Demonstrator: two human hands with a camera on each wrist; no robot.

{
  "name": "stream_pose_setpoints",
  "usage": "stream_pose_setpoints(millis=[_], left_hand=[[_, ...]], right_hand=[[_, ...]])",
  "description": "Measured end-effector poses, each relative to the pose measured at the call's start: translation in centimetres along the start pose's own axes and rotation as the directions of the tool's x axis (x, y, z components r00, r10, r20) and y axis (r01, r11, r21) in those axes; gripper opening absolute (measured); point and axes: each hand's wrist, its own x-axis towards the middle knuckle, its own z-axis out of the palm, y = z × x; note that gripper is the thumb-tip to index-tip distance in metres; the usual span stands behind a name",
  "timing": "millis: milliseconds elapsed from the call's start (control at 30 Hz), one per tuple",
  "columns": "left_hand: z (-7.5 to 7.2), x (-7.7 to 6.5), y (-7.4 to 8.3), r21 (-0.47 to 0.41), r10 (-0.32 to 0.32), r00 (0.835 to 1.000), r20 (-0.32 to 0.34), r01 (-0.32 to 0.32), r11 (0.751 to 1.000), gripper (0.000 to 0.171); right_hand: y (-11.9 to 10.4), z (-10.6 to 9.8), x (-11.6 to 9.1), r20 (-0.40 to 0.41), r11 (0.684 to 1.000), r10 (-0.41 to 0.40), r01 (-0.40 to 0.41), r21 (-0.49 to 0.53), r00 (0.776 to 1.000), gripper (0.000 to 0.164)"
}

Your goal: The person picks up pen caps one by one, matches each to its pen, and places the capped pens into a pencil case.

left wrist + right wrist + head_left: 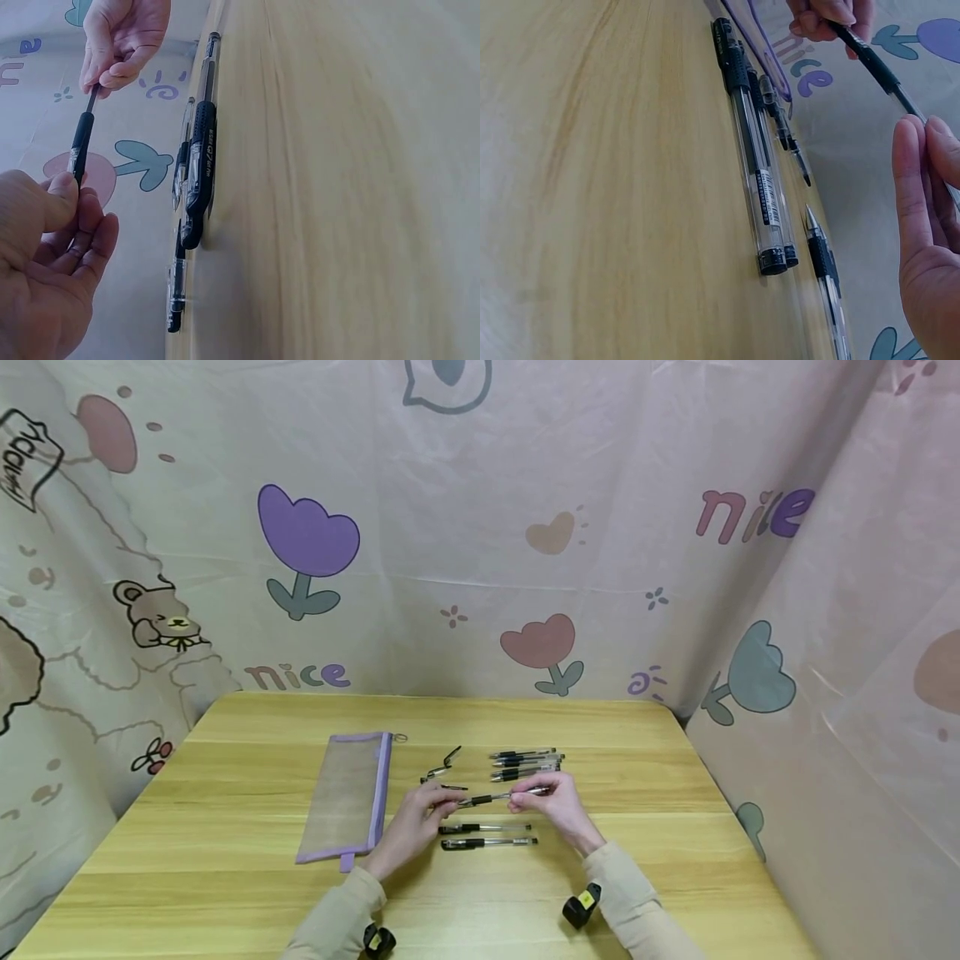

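Observation:
Both hands hold one gel pen [482, 800] with a black grip and clear barrel, raised above the table. My left hand [412, 822] pinches its cap end between thumb and fingers. At the other end, my right hand [558, 806] grips the clear barrel with thumb and fingertips. Just below the hands in the head view lie two capped pens [491, 842], side by side. The left wrist view shows the nearer capped pen [201, 161] with white lettering on its black cap. Beyond the right hand, several uncapped pens [525, 772] lie in a group.
Left of the hands lies a mesh zip pouch [341, 793] with purple edging. Several loose pen caps [437, 772] lie between the pouch and the uncapped pens. The wooden table [225, 793] meets a patterned cloth [450, 635] at the back and sides.

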Motion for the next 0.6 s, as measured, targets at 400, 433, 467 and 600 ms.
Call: stream_pose_setpoints(millis=[400,433,467,600], left_hand=[[0.02,-0.19,0.29,0.018,0.027,1.0,-0.01,-0.026,0.999,0.02],[-0.02,-0.19,0.33,0.014,0.021,1.0,-0.008,-0.021,1.0,0.02],[-0.08,-0.16,0.34,0.011,0.014,1.0,-0.005,-0.014,1.0,0.02],[-0.4,0.01,0.36,0.003,-0.019,1.0,0.011,0.019,1.0,0.02]], right_hand=[[0.39,0.15,-0.14,-0.013,1.0,-0.017,0.017,0.003,1.0,0.035],[0.35,0.18,-0.16,-0.014,1.0,-0.021,0.021,-0.003,1.0,0.035],[0.31,0.21,-0.17,-0.015,1.0,-0.024,0.024,-0.011,1.0,0.035],[0.13,0.14,-0.25,0.002,0.998,-0.023,0.024,-0.066,1.0,0.037]])
